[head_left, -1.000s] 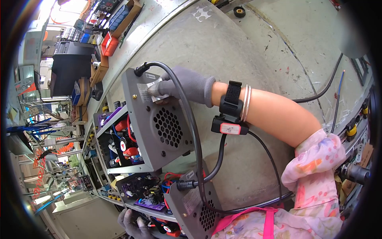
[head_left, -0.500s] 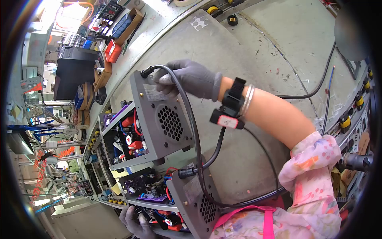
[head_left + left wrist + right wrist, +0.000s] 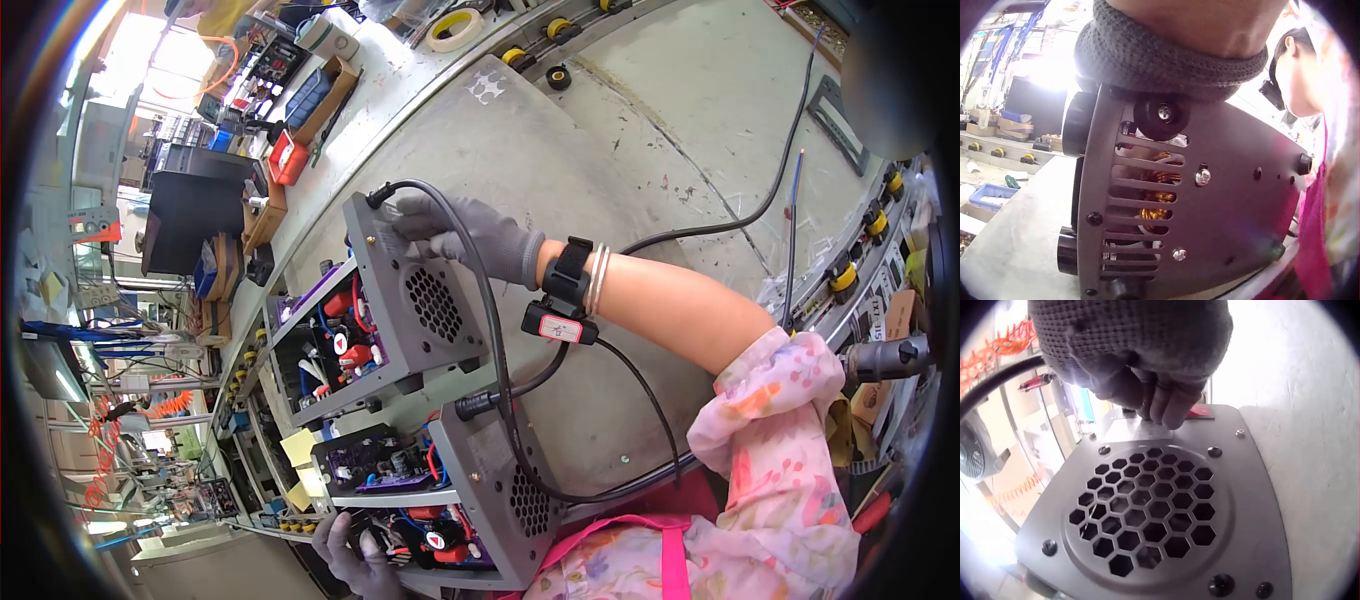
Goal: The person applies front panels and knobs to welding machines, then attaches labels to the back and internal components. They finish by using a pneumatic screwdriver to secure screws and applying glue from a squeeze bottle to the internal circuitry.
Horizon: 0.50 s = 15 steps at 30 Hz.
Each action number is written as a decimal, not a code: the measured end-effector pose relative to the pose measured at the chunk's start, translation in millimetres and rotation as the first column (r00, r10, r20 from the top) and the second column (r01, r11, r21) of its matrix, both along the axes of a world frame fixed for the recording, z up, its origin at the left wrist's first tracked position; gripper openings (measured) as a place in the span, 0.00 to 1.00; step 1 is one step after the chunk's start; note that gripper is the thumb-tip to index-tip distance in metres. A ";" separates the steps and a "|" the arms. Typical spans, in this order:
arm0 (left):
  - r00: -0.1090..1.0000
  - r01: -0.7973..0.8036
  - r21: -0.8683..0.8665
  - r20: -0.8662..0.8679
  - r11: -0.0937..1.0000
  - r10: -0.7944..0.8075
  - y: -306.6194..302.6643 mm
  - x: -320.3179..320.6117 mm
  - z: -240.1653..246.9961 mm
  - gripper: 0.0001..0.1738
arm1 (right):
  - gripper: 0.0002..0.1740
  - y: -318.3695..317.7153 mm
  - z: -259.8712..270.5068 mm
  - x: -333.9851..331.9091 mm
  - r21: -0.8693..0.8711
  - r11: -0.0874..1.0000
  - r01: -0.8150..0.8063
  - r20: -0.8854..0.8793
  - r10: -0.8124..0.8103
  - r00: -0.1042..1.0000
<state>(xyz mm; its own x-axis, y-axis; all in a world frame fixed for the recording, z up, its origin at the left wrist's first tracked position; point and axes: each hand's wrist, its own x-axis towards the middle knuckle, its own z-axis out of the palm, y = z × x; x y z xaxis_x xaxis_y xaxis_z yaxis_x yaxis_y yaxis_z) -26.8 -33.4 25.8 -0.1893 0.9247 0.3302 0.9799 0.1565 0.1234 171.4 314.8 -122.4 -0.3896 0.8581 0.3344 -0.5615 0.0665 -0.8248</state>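
Two grey open-sided power units with purple circuit boards and red and blue wires stand side by side in the head view. My gloved right hand (image 3: 460, 235) reaches past a black cable to the far unit (image 3: 410, 355). In the right wrist view its bent fingertips touch a pale label (image 3: 1138, 430) above the honeycomb vent (image 3: 1154, 512). My gloved left hand (image 3: 355, 560) grips the end of the near unit (image 3: 480, 500), fingers curved over its edge. The left wrist view shows the glove cuff (image 3: 1166, 62) over a slotted panel (image 3: 1229, 187); the fingers are hidden there.
A thick black cable (image 3: 480, 270) loops from the far unit across the grey worktable (image 3: 600, 330). A black tape roll (image 3: 558, 77) lies farther off. The back bench carries a red bin (image 3: 287, 158) and a tan tape roll (image 3: 455, 30). Yellow-and-black rollers (image 3: 845, 275) line the edge.
A whitish scrap under my right fingers one second ago no longer shows. That hand moved up near the cable end, then back onto the label. The left hand keeps its place on the near unit.
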 end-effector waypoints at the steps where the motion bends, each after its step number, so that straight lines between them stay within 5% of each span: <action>1: 1.000 0.004 0.006 0.015 1.000 -0.004 0.2 0.1 -0.5 0.17 | 0.20 1.4 -5.3 2.3 0.068 0.998 0.007 0.113 -0.015 0.993; 3: 0.998 0.000 -0.006 0.069 1.000 0.000 -0.5 -1.1 -0.6 0.18 | 0.18 10.3 -10.1 12.3 0.163 0.984 -0.074 0.395 0.004 0.919; 6: 0.991 0.056 0.040 0.120 0.998 -0.060 -3.9 -14.4 -11.0 0.22 | 0.19 0.5 30.8 44.7 -0.049 0.980 -0.195 0.698 0.173 0.695; 8: 0.977 0.043 0.052 0.206 0.998 -0.053 -4.1 -5.4 -8.0 0.20 | 0.16 -1.0 32.8 46.9 -0.181 0.983 0.031 0.526 0.070 0.848; 10: 0.991 0.081 0.010 0.102 0.997 -0.081 -2.5 -4.1 -1.4 0.21 | 0.16 -5.5 41.0 50.1 0.088 0.952 0.293 0.524 -0.294 0.799; 11: 0.982 0.058 0.027 0.180 0.998 -0.062 -6.8 -10.2 -6.5 0.22 | 0.15 -11.2 45.2 48.8 0.232 0.897 0.376 0.494 -0.442 0.749; 13: 0.977 0.056 0.008 0.205 0.998 -0.056 -5.2 -5.9 -0.8 0.21 | 0.14 -30.2 61.0 47.2 0.495 0.704 0.509 0.363 -0.700 0.615; 15: 0.983 0.084 0.007 0.161 0.996 -0.084 -4.9 -6.2 2.8 0.21 | 0.13 -52.5 75.9 48.1 0.710 0.594 0.378 0.363 -0.769 0.526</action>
